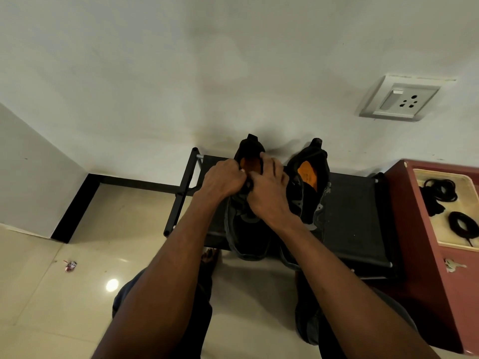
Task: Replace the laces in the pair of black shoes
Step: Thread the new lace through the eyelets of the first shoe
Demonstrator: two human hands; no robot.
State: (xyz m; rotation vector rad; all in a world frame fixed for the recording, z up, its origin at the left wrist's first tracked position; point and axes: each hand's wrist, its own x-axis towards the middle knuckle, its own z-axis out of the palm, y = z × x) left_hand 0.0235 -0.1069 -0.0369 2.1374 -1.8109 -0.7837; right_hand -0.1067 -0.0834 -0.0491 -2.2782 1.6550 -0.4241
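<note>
Two black shoes with orange insoles stand side by side on a low black rack [357, 211] against the wall. My left hand [224, 178] and my right hand [269, 189] meet over the lacing area of the left shoe [246, 237]; the fingers of both are curled on its upper edge, and what they pinch is hidden. The right shoe [309, 182] stands untouched beside them. Coiled black laces [440, 190] lie in a tray at the right, with a second coil [462, 224] below.
The pale tray [440, 244] sits on a red-brown cabinet [420, 255], and keys [452, 265] lie in front of it. A wall socket [400, 99] is above. My knees and a bare foot show below the rack. A small wrapper [70, 265] lies on the tiled floor.
</note>
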